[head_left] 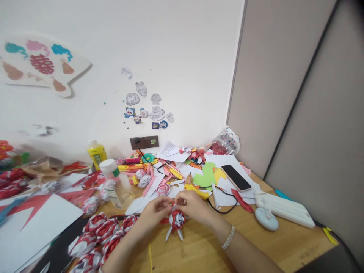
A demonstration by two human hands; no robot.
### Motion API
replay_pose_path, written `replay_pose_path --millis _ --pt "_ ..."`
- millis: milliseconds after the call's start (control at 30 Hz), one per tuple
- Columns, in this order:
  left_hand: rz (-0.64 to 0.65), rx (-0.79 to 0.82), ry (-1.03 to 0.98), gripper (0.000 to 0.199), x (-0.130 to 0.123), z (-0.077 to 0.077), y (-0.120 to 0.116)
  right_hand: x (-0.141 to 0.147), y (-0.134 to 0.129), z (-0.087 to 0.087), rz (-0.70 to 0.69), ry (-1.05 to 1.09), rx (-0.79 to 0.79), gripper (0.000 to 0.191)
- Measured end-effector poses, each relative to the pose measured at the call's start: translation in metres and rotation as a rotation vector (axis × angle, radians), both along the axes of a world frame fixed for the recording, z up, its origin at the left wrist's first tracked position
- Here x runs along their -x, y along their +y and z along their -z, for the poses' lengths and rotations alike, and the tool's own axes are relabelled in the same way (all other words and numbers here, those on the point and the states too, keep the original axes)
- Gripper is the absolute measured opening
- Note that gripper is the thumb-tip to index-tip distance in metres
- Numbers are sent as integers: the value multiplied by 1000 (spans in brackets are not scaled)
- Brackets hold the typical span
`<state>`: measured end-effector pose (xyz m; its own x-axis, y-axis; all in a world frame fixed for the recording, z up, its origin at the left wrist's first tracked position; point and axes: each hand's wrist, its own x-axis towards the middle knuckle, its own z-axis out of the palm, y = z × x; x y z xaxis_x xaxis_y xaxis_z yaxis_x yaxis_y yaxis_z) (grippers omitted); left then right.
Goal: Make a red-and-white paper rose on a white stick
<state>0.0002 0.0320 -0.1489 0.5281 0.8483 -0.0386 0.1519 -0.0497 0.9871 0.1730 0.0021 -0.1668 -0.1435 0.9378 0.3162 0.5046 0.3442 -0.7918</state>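
A red and white folded-paper piece [177, 220] with two pale pointed strips sticking out at its bottom is between my hands above the wooden table. My left hand [157, 209] pinches its upper left edge, fingers curled together. From the upper right, my right hand [188, 203] grips its top with thumb and fingers pressed together. Several red and white paper rosettes [106, 230] lie left of my left forearm. A yellow glue gun [197, 190] rests just behind my right hand.
Behind are paper scraps, a clear jar [118, 187] with a white lid and a yellow bottle [97, 153]. On the right lie a phone [236, 177], a white power strip [287, 208] and a pale mouse [266, 218]. White and red sheets [42, 223] cover the left side.
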Motion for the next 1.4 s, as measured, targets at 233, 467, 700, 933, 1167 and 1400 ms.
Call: replay_pose_path --millis 233,467,700,933,1167,1400 --pt "148 324 -105 38 2 7 -5 1 -2 -6 -65 -53 -116 17" --pt "91 310 -148 39 -2 15 -4 -3 -1 -7 -180 -116 -262 15" --pt "-8 269 -164 49 -3 16 2 -5 -8 -19 -334 -250 -337 17" --pt "-44 262 -147 52 -4 17 5 1 -14 -20 -194 -311 -221 22" --pt "-68 279 -146 51 -4 25 3 0 -12 -18 -263 -310 -196 21" --pt "-66 239 -223 45 -5 13 3 0 7 -1 4 379 55 25"
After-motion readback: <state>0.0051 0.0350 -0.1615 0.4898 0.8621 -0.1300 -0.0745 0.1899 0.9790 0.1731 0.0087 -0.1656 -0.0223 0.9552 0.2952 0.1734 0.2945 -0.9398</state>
